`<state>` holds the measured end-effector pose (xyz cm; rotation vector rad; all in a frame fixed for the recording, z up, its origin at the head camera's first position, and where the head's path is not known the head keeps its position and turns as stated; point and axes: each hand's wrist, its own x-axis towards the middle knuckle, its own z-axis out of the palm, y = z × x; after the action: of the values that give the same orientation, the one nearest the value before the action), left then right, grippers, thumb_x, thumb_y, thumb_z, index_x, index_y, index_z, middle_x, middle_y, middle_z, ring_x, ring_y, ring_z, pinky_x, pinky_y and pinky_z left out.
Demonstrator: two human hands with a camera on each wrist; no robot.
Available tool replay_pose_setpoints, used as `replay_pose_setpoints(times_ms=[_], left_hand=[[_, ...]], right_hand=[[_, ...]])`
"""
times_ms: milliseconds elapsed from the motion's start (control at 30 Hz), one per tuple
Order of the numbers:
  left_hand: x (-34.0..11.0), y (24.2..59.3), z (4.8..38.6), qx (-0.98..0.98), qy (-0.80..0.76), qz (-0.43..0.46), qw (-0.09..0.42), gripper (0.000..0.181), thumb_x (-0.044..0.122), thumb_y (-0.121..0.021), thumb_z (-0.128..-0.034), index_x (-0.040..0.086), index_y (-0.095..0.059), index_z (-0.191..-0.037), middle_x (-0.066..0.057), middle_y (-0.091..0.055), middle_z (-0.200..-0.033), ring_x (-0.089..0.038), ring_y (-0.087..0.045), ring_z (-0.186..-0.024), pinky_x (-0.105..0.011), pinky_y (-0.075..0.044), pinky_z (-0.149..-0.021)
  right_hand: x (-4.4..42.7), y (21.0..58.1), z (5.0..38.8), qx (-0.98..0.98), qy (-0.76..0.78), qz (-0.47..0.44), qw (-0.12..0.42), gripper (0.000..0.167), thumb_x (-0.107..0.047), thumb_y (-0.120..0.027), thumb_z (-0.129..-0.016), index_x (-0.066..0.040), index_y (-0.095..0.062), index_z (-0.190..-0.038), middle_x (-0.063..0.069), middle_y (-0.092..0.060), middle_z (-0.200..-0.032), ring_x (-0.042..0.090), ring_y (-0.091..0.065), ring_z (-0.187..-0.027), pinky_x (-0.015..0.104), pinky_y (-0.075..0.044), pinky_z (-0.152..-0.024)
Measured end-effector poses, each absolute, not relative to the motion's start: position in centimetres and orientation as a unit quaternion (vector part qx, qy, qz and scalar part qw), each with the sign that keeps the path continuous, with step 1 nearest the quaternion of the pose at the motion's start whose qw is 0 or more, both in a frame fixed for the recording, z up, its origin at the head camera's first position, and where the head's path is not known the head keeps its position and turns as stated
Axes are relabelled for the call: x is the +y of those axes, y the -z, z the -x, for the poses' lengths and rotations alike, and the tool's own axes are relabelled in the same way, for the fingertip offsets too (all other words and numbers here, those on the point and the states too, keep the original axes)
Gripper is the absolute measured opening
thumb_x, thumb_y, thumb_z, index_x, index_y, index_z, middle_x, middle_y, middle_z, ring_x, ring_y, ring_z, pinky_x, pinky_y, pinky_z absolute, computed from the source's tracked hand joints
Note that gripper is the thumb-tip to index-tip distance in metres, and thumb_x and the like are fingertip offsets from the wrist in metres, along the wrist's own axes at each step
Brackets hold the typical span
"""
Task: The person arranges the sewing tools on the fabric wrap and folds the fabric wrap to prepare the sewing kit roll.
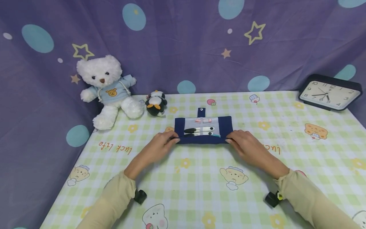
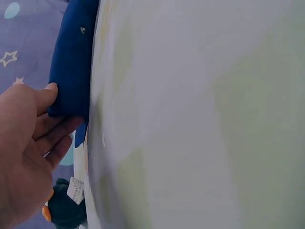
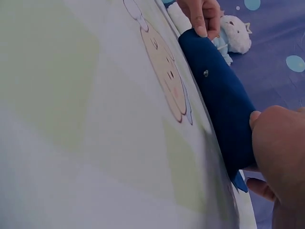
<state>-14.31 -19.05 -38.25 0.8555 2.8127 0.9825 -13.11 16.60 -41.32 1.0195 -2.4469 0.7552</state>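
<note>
A navy fabric pouch [image 1: 225,127] lies unfolded on the table, its near edge turned up in a band. Elastic loops on its pale grey lining hold a white tool with black ends [image 1: 206,129], a similar tool below it and small pink items [image 1: 207,121]. My left hand [image 1: 160,145] pinches the near left corner between thumb and fingers. At the near right corner, my right hand [image 1: 248,148] pinches the same edge. A snap stud shows on the navy outer side [image 3: 224,102] in the right wrist view. The strap [image 1: 201,112] points away from me.
A white teddy bear [image 1: 110,86] and a small penguin toy [image 1: 156,103] sit at the back left. In the back right corner stands a black-framed clock [image 1: 328,92]. A checked cloth [image 1: 188,184] covers the table, and a purple curtain [image 1: 177,47] hangs behind.
</note>
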Motion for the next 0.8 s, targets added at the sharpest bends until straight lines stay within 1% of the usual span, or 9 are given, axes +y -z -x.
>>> replay_pose_setpoints(times_ms=[133,267,333,500,633,800], left_hand=[[-19.0,38.3,14.9,0.906,-0.336,-0.255,0.034,0.016,0.017,-0.056,-0.1089,0.007,-0.069,-0.109,-0.001,-0.063,-0.093,-0.014,-0.058,-0.077,-0.037,-0.050,-0.075],[-19.0,38.4,15.7,0.903,-0.358,-0.230,0.056,0.018,0.019,-0.054,-0.1100,0.007,-0.067,-0.110,-0.002,-0.059,-0.084,-0.018,-0.053,-0.072,-0.038,-0.048,-0.073],[-19.0,38.4,16.0,0.901,-0.369,-0.217,0.066,0.019,0.021,-0.054,-0.1104,0.008,-0.067,-0.109,-0.003,-0.059,-0.081,-0.019,-0.051,-0.069,-0.038,-0.046,-0.071],[-18.8,38.5,16.6,0.900,-0.380,-0.202,0.067,0.023,0.024,-0.053,-0.1108,0.007,-0.063,-0.101,-0.003,-0.053,-0.075,-0.018,-0.045,-0.064,-0.035,-0.041,-0.066],[-18.5,38.5,17.1,0.903,-0.381,-0.187,0.060,0.026,0.026,-0.052,-0.1111,0.006,-0.061,-0.098,-0.002,-0.053,-0.072,-0.018,-0.048,-0.062,-0.034,-0.041,-0.065],[-18.0,38.5,17.5,0.910,-0.377,-0.159,0.070,0.029,0.028,-0.050,-0.1118,0.005,-0.060,-0.098,-0.004,-0.055,-0.071,-0.019,-0.053,-0.061,-0.035,-0.043,-0.065]], right_hand=[[16.5,41.1,13.4,-0.881,-0.289,-0.334,0.170,0.005,-0.003,-0.069,-0.099,-0.003,-0.070,-0.103,0.007,-0.070,-0.094,0.023,-0.065,-0.085,0.047,-0.052,-0.082],[16.2,40.8,13.9,-0.884,-0.309,-0.313,0.160,0.005,-0.004,-0.066,-0.101,-0.002,-0.071,-0.102,0.006,-0.070,-0.091,0.020,-0.064,-0.080,0.043,-0.052,-0.075],[16.1,40.7,14.1,-0.884,-0.322,-0.302,0.152,0.006,-0.005,-0.064,-0.103,-0.003,-0.070,-0.101,0.004,-0.067,-0.086,0.018,-0.060,-0.076,0.041,-0.050,-0.071],[16.0,40.8,14.8,-0.886,-0.349,-0.276,0.133,0.011,-0.010,-0.060,-0.106,-0.005,-0.067,-0.098,-0.002,-0.056,-0.075,0.015,-0.050,-0.065,0.037,-0.045,-0.064],[16.2,41.1,15.5,-0.882,-0.369,-0.265,0.130,0.014,-0.011,-0.059,-0.107,-0.005,-0.066,-0.096,-0.005,-0.050,-0.068,0.012,-0.046,-0.058,0.033,-0.043,-0.059],[16.3,41.2,16.1,-0.880,-0.395,-0.245,0.094,0.021,-0.020,-0.054,-0.110,-0.006,-0.065,-0.098,-0.005,-0.048,-0.062,0.010,-0.049,-0.049,0.032,-0.045,-0.053]])
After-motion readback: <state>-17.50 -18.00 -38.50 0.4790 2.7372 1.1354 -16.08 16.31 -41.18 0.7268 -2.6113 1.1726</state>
